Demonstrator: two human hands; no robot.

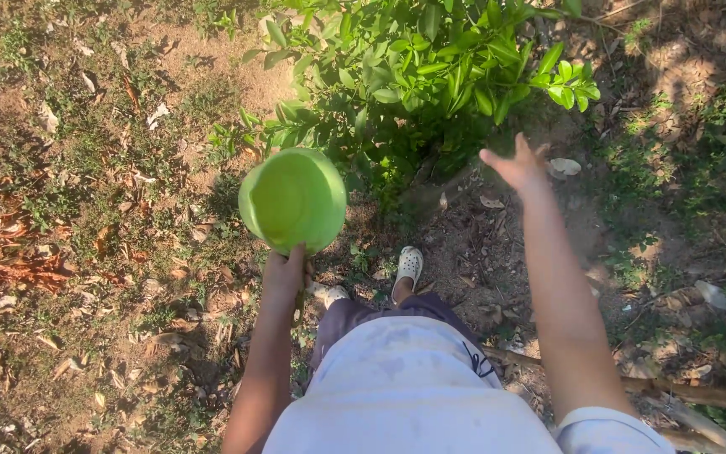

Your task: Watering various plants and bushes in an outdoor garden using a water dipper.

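My left hand (285, 275) grips the rim of a round green plastic bowl (293, 200), held out in front of me with its inside facing the camera. The bowl looks empty. My right hand (518, 166) is stretched forward with fingers spread and nothing in it, just below the leaves of a small green shrub (418, 71). My white clog shoe (409, 266) stands on the soil near the shrub's base.
The ground is dry soil with patchy grass and dead leaves (18, 252). A thin wooden pole (699, 395) lies on the ground at the lower right. Small stones (565, 166) lie near the shrub.
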